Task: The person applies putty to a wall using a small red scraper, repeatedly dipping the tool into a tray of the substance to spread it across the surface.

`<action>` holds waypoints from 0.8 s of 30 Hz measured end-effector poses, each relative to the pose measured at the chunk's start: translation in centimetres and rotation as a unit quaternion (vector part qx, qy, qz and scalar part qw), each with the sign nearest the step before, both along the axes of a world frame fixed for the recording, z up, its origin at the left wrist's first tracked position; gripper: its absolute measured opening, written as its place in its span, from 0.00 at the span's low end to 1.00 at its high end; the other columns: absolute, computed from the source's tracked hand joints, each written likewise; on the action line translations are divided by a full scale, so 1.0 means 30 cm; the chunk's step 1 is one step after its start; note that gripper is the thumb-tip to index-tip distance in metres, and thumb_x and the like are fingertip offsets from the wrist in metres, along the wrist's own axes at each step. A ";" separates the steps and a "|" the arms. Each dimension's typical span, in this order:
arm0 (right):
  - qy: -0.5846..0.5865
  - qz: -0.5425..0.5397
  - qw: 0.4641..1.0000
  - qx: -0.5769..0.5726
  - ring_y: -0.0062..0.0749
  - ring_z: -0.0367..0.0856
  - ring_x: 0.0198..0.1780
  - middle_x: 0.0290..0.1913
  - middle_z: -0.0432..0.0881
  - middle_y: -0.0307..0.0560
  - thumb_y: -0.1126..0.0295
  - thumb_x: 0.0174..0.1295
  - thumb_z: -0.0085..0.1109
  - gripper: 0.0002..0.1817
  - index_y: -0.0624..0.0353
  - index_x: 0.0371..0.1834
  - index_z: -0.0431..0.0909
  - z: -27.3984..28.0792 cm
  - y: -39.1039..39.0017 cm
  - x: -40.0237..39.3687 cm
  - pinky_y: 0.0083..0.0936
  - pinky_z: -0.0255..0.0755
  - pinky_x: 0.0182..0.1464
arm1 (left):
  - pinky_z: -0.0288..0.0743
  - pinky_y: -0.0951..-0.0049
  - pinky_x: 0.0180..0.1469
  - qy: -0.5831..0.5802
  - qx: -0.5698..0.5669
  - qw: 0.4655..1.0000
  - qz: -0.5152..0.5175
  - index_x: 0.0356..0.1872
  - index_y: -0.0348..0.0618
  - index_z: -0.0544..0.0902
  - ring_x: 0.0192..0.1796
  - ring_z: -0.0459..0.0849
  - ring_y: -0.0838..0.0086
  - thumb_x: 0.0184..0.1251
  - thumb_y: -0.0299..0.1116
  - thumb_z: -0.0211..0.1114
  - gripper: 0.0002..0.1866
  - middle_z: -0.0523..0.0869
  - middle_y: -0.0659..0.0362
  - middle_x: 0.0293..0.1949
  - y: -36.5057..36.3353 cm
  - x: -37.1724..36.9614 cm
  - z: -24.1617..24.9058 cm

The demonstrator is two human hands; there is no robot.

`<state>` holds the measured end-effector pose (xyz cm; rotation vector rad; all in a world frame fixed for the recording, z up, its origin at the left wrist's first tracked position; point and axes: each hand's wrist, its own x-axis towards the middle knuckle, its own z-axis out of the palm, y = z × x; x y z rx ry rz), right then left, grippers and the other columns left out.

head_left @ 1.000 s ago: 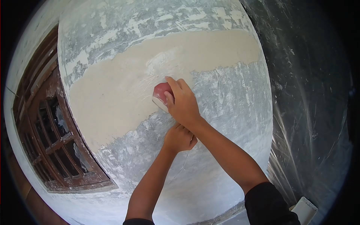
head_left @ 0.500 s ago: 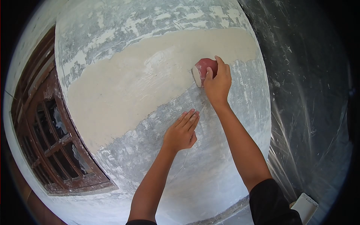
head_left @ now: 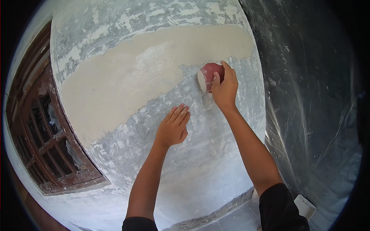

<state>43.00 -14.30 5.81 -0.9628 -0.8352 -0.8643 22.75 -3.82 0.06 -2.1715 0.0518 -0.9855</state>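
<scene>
My right hand grips a red putty spreader with thumb and fingers. Cream putty coats the spreader's left edge, which is against the wall just below the right part of a broad cream putty band. Lower and to the left, my left hand holds nothing; its fingers are stretched out and close together, with the palm toward the grey, patchy wall. It looks to be resting on the wall, but the contact is hidden.
A brown wooden window frame with bars is set in the wall at left. Dark plastic sheeting hangs along the right. A white tray-like object lies at lower right, near the grey tiled floor.
The view has shifted, so the wall and window appear farther left. Against the wall, the spreader has moved right and slightly down, with bare grey surface now showing beside it.
</scene>
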 end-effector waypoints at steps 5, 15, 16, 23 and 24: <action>-0.008 0.017 1.000 -0.015 0.58 0.81 0.49 0.48 0.80 0.63 0.79 0.63 0.59 0.20 0.68 0.60 0.75 -0.117 -0.108 0.076 0.44 0.75 0.51 | 0.65 0.51 0.71 -0.060 -0.067 0.995 -0.039 0.54 0.38 0.81 0.69 0.74 0.54 0.52 0.27 0.60 0.24 0.81 0.51 0.60 -0.075 0.115 -0.113; 0.068 -0.018 0.990 -0.119 0.59 0.82 0.50 0.49 0.82 0.66 0.79 0.63 0.58 0.18 0.69 0.57 0.76 -0.442 -0.373 0.252 0.44 0.75 0.54 | 0.73 0.58 0.57 -0.053 -0.216 0.961 -0.163 0.43 0.41 0.83 0.57 0.80 0.59 0.48 0.23 0.64 0.16 0.85 0.57 0.46 -0.403 0.426 -0.440; 0.071 -0.027 0.989 -0.124 0.59 0.82 0.50 0.49 0.82 0.66 0.79 0.63 0.58 0.18 0.69 0.57 0.76 -0.477 -0.403 0.267 0.44 0.75 0.54 | 0.73 0.58 0.57 -0.050 -0.222 0.959 -0.170 0.43 0.41 0.83 0.57 0.80 0.59 0.48 0.23 0.64 0.16 0.85 0.57 0.46 -0.435 0.447 -0.481; 0.179 -0.098 0.963 -0.178 0.58 0.83 0.47 0.47 0.83 0.65 0.79 0.62 0.59 0.18 0.67 0.56 0.77 -0.790 -0.623 0.356 0.45 0.75 0.50 | 0.75 0.62 0.50 0.004 -0.337 0.914 -0.227 0.34 0.44 0.83 0.49 0.83 0.63 0.48 0.23 0.65 0.10 0.86 0.61 0.37 -0.607 0.545 -0.782; 0.193 -0.111 0.957 -0.188 0.58 0.83 0.47 0.47 0.83 0.65 0.79 0.62 0.59 0.18 0.67 0.56 0.77 -0.837 -0.663 0.353 0.45 0.75 0.50 | 0.75 0.63 0.49 0.016 -0.357 0.907 -0.224 0.33 0.44 0.83 0.48 0.83 0.64 0.48 0.23 0.65 0.09 0.86 0.61 0.35 -0.626 0.553 -0.822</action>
